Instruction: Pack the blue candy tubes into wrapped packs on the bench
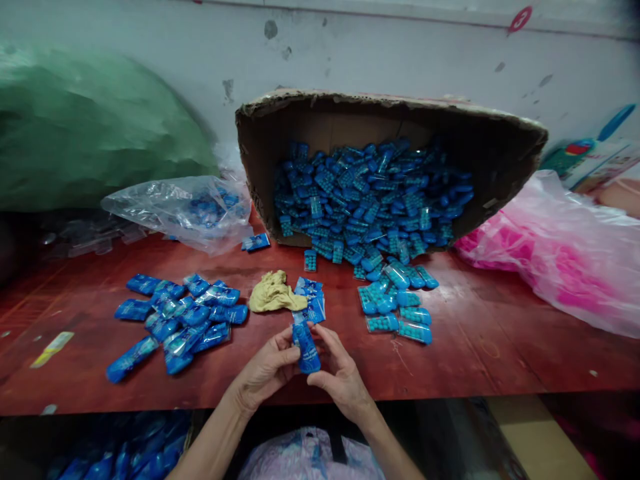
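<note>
Far to the left of the grip, a green bundle (pixel 95 127) bulges against the wall. Nearer, but still up and left of the hands, a clear plastic bag (pixel 183 210) lies on the red table (pixel 500 347) with a few blue pieces showing through it, and one loose blue packet (pixel 255 242) sits just beside its lower edge. Directly left of the grip, a heap of filled blue sachets (pixel 175 320) spreads over the table, well apart from the fingers.

At the centre, the left hand (pixel 265 373) and the right hand (pixel 340 377) meet at the table's near edge. Both pinch one blue sachet (pixel 306 348), which stands nearly upright between them: the left thumb and fingers press its left side, and the right thumb and fingers close on its right side and top. Just above the grip lie a few flat blue wrappers (pixel 311 300), the lowest touching the top of the held sachet, and a crumpled yellowish cloth (pixel 274 293) sits just beside them, up and left of the grip.

Up and right of the grip, a small cluster of teal packs (pixel 397 310) rests on the table. Beyond it, a tipped cardboard box (pixel 500 153) opens towards the hands and spills a mass of blue packs (pixel 370 200). Far right of the grip, a pink plastic bag (pixel 550 253) lies slumped on the table.
</note>
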The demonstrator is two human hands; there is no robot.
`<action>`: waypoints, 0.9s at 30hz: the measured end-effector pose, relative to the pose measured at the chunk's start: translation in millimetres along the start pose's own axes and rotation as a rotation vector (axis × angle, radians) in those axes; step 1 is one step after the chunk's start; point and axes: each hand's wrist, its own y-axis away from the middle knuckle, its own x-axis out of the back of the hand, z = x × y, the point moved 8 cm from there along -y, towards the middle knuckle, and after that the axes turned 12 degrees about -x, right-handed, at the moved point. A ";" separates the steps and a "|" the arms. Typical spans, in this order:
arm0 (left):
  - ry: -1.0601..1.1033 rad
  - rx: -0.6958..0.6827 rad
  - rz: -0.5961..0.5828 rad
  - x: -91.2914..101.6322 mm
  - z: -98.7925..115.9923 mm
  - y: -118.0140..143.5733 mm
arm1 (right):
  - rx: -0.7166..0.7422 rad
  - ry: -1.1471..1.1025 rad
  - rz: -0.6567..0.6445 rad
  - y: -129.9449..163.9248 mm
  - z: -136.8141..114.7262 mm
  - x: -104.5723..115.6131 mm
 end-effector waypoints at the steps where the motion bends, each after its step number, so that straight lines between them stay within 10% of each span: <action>1: -0.012 -0.001 0.011 -1.5 -0.1 -0.1 | -0.011 -0.012 0.004 -0.2 2.0 1.0; 15: -0.044 -0.158 0.481 6.5 -14.8 8.1 | -0.090 0.021 0.237 4.1 23.3 16.6; 27: -0.124 -0.064 0.184 -4.5 -2.5 3.8 | -0.266 -0.306 0.050 -8.5 18.1 13.3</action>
